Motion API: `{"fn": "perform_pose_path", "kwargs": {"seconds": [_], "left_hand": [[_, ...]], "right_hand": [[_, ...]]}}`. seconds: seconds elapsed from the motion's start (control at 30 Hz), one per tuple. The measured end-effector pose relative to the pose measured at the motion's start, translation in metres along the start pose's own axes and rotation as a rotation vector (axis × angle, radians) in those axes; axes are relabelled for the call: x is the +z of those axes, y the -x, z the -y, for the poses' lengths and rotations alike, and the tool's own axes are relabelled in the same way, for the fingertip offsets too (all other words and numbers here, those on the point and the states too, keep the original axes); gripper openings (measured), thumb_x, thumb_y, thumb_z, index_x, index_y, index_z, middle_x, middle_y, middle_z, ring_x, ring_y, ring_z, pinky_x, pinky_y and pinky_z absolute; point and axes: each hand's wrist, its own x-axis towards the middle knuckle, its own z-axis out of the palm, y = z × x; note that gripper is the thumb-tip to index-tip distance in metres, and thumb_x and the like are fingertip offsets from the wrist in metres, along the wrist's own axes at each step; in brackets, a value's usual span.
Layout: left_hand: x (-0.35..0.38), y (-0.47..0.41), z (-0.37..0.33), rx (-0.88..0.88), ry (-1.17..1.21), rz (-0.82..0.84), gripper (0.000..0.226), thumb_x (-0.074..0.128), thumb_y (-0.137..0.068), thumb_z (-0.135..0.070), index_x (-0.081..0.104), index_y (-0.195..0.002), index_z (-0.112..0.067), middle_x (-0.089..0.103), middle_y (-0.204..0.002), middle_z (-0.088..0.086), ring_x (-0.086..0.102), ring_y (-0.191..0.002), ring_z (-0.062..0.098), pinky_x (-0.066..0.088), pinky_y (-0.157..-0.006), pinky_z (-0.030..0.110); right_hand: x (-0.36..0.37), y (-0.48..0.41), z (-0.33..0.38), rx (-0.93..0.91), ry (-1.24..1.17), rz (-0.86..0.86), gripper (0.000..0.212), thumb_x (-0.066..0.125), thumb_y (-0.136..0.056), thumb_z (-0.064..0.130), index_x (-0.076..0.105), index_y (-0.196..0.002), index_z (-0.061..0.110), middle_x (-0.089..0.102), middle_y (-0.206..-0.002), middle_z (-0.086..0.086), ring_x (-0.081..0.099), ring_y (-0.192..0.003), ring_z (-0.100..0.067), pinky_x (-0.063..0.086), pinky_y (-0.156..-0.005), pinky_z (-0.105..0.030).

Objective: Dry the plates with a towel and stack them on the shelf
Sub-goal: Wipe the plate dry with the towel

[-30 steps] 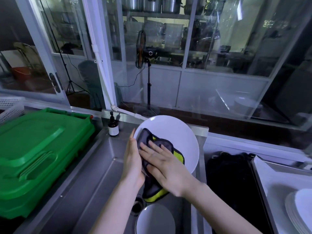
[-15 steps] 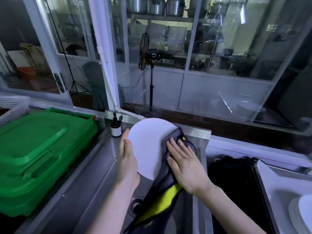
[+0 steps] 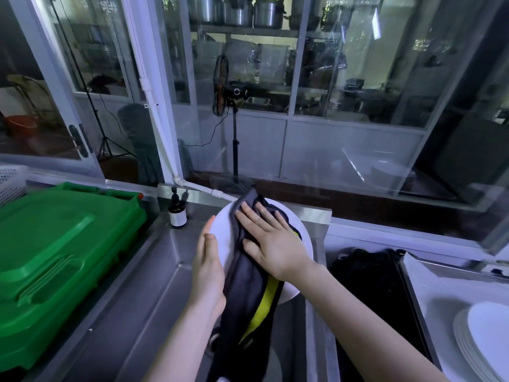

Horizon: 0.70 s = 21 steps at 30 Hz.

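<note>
A white plate (image 3: 224, 232) is held upright over the steel sink (image 3: 154, 271). My left hand (image 3: 208, 267) grips its left rim, thumb on the near face. A dark grey towel with yellow trim (image 3: 249, 288) hangs over the plate's face. My right hand (image 3: 271, 241) lies flat on the towel with fingers spread, pressing it against the plate. A stack of white plates (image 3: 479, 340) sits on a steel surface at the lower right.
A green plastic crate lid (image 3: 55, 257) fills the left counter. A small dark pump bottle (image 3: 177, 212) stands at the sink's back edge. A dark basin (image 3: 377, 288) lies right of the sink. Glass panes rise behind the counter.
My right hand slid the towel from the plate's right edge up and left across its face. The plate tilted slightly and the left hand shifted lower on the rim.
</note>
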Motion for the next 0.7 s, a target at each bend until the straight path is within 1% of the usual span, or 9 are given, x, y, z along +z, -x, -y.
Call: {"fn": "perform_pose_path", "kwargs": {"seconds": [0.07, 0.13, 0.2, 0.27, 0.37, 0.47, 0.57, 0.6, 0.7], "left_hand": [[-0.003, 0.000, -0.003, 0.049, -0.064, 0.021, 0.035, 0.030, -0.111, -0.030, 0.053, -0.130, -0.047, 0.051, -0.129, -0.039, 0.044, -0.119, -0.025, 0.035, -0.087, -0.003], [-0.006, 0.003, -0.005, 0.071, -0.125, 0.052, 0.036, 0.030, -0.111, -0.026, 0.054, -0.129, -0.046, 0.053, -0.125, -0.044, 0.041, -0.114, -0.032, 0.031, -0.083, -0.008], [-0.012, 0.005, -0.002, 0.066, -0.138, 0.071, 0.038, 0.030, -0.111, -0.028, 0.057, -0.127, -0.051, 0.054, -0.125, -0.047, 0.040, -0.120, -0.029, 0.032, -0.090, -0.003], [-0.019, 0.003, 0.002, 0.030, -0.117, 0.047, 0.039, 0.030, -0.110, -0.034, 0.058, -0.126, -0.056, 0.054, -0.128, -0.044, 0.041, -0.127, -0.021, 0.032, -0.103, 0.012], [-0.025, 0.000, 0.003, -0.022, -0.129, 0.021, 0.037, 0.028, -0.109, -0.043, 0.056, -0.126, -0.062, 0.052, -0.127, -0.047, 0.040, -0.132, -0.014, 0.031, -0.115, 0.031], [-0.026, -0.004, 0.000, -0.039, -0.113, -0.020, 0.037, 0.028, -0.108, -0.046, 0.056, -0.122, -0.065, 0.052, -0.126, -0.046, 0.041, -0.128, -0.016, 0.032, -0.116, 0.034], [-0.028, -0.011, -0.003, -0.025, -0.059, -0.051, 0.039, 0.028, -0.109, -0.040, 0.058, -0.127, -0.056, 0.059, -0.135, -0.028, 0.050, -0.132, 0.001, 0.037, -0.115, 0.039], [-0.028, -0.012, -0.004, -0.032, -0.054, -0.041, 0.039, 0.028, -0.109, -0.038, 0.059, -0.127, -0.055, 0.061, -0.133, -0.026, 0.053, -0.129, 0.001, 0.040, -0.112, 0.038], [-0.033, -0.015, -0.007, -0.042, -0.104, 0.015, 0.042, 0.029, -0.110, -0.035, 0.062, -0.115, -0.062, 0.066, -0.113, -0.037, 0.061, -0.106, -0.015, 0.049, -0.094, 0.026]], "right_hand": [[0.001, -0.006, -0.008, 0.049, 0.004, -0.035, 0.061, 0.039, -0.100, 0.039, 0.011, -0.155, 0.037, -0.001, -0.161, 0.021, -0.004, -0.151, -0.010, -0.005, -0.120, -0.032], [-0.002, -0.013, -0.020, 0.169, -0.051, -0.076, 0.064, 0.042, -0.099, 0.032, 0.013, -0.156, 0.032, 0.002, -0.163, 0.014, 0.000, -0.151, -0.016, 0.002, -0.122, -0.036], [-0.011, -0.018, -0.032, 0.269, -0.200, -0.075, 0.062, 0.044, -0.097, 0.026, 0.020, -0.155, 0.029, 0.016, -0.163, 0.008, 0.016, -0.150, -0.021, 0.017, -0.120, -0.038], [-0.018, -0.016, -0.039, 0.278, -0.306, -0.072, 0.057, 0.046, -0.094, 0.026, 0.033, -0.149, 0.032, 0.040, -0.153, 0.006, 0.039, -0.138, -0.020, 0.036, -0.109, -0.037], [-0.019, -0.005, -0.040, 0.347, -0.419, -0.153, 0.049, 0.050, -0.087, 0.031, 0.048, -0.136, 0.035, 0.060, -0.130, 0.008, 0.053, -0.121, -0.017, 0.041, -0.094, -0.031], [-0.010, 0.014, -0.037, 0.502, -0.774, -0.257, 0.035, 0.066, -0.085, 0.039, 0.060, -0.119, 0.032, 0.067, -0.116, 0.014, 0.059, -0.113, -0.009, 0.045, -0.098, -0.031], [0.007, 0.036, -0.030, 0.532, -0.879, -0.295, 0.051, 0.084, -0.070, 0.042, 0.059, -0.113, 0.032, 0.068, -0.111, 0.016, 0.060, -0.107, 0.005, 0.048, -0.090, -0.018], [0.011, 0.039, -0.030, 0.537, -0.895, -0.299, 0.052, 0.087, -0.069, 0.033, 0.058, -0.112, 0.030, 0.068, -0.110, 0.015, 0.061, -0.106, 0.004, 0.049, -0.089, -0.017], [0.005, 0.038, -0.037, 0.509, -1.029, -0.275, 0.051, 0.085, -0.071, 0.009, 0.062, -0.116, 0.014, 0.071, -0.111, -0.003, 0.065, -0.109, -0.019, 0.051, -0.098, -0.038]]}}
